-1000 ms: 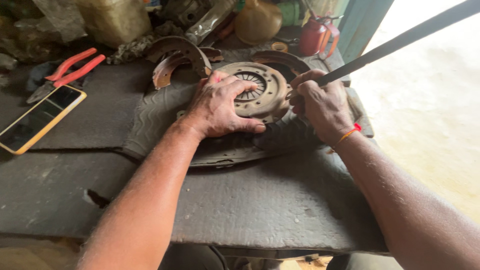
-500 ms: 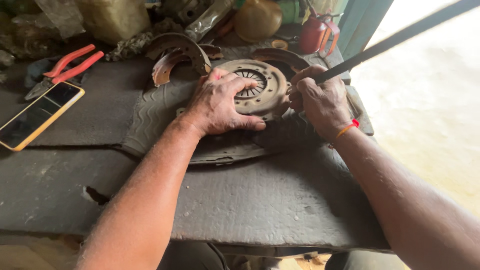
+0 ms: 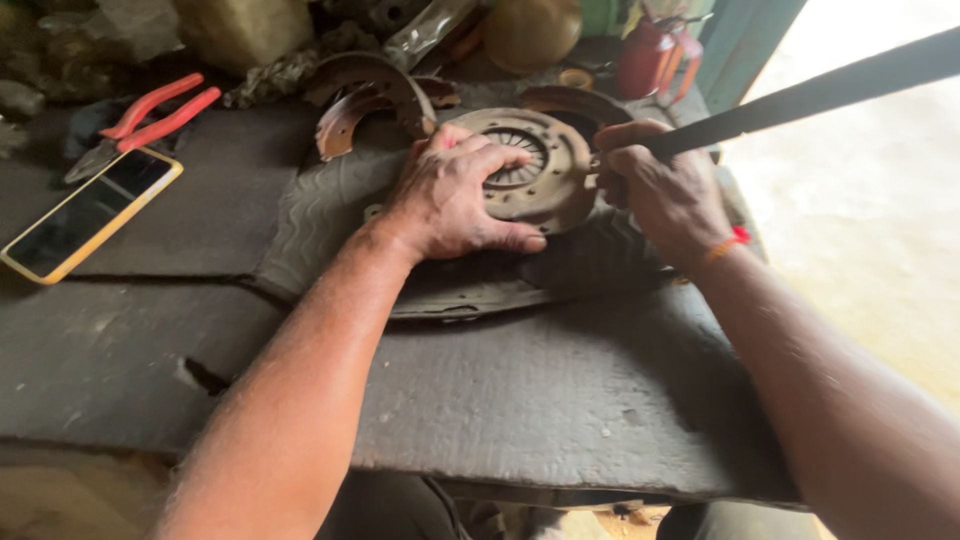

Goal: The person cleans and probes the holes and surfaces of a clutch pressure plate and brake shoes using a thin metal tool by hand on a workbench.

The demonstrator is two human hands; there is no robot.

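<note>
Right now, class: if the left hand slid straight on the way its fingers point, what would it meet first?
The left hand lies on the round clutch plate, fingers pointing right. Going on, it would probably meet the right hand, which grips a dark bar beside the plate.

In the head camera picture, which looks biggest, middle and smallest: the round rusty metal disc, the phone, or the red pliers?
1. Round rusty metal disc, held down by the left hand.
2. Phone with the yellow edge.
3. Red pliers.
The phone and pliers look nearly alike in length, so their order is unsure; the phone is wider.
</note>
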